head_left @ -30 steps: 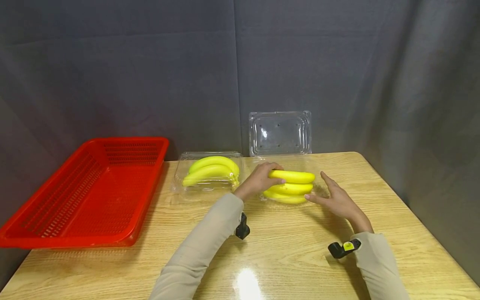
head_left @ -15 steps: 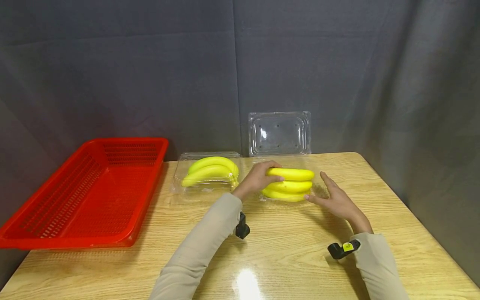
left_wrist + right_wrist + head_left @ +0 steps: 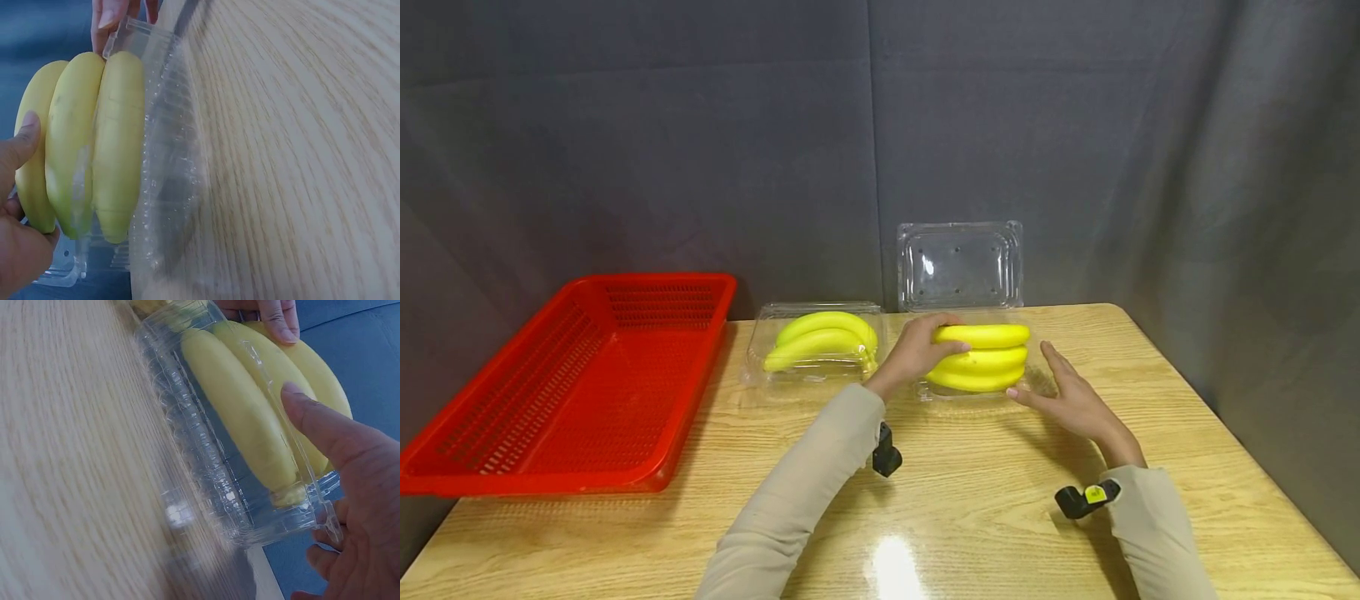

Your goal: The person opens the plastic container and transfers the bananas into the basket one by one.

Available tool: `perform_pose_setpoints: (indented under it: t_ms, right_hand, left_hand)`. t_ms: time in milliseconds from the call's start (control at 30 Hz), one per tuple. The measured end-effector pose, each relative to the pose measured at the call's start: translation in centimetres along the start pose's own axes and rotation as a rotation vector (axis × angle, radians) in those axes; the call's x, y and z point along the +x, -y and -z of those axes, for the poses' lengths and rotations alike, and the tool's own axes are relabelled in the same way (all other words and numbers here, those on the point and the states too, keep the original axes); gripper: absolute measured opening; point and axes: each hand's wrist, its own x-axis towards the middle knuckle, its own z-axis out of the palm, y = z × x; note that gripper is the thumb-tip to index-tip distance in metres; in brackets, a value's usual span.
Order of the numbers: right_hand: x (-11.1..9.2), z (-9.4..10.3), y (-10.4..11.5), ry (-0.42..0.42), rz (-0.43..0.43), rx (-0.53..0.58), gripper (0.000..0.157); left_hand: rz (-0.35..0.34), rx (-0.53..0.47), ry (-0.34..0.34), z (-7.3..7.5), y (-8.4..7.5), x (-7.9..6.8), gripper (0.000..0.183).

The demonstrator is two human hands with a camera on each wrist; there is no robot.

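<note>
My left hand [image 3: 916,352] grips a bunch of yellow bananas [image 3: 981,360] at its left end, thumb across the front and the other fingers partly hidden behind. In the wrist views the bananas stand partly within the clear plastic base of a clamshell box [image 3: 200,456], tilted against its near wall. The box's lid [image 3: 960,268] stands up at the back. My right hand [image 3: 1075,406] is at the right end of this box, thumb and index finger spread. The right wrist view has its thumb [image 3: 312,419] over the front rim and the other fingers beside the corner.
Left of the open box sits a shut clear clamshell [image 3: 760,354] with bananas [image 3: 825,343] inside. A red plastic basket [image 3: 670,433] takes up the left side of the wooden table [image 3: 985,517]. Grey curtains [image 3: 700,150] hang behind and to the right.
My left hand has raised the bunch of bananas slightly, and it appears higher within the open box. My right hand has stayed almost still.
</note>
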Motion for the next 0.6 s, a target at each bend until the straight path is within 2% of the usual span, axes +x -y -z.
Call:
perform_pose_setpoints:
  t_ms: [367, 600]
  right_hand:
    - [0.3, -0.2, 0.1, 0.013, 0.024, -0.006, 0.106]
    - [0.4, -0.1, -0.1, 0.021, 0.017, -0.002, 0.107]
  left_hand:
    - [-0.05, 0.003, -0.089, 0.5, -0.4, -0.2, 0.041]
    - [-0.065, -0.038, -0.12, 1.1, -0.7, -0.7, 0.038]
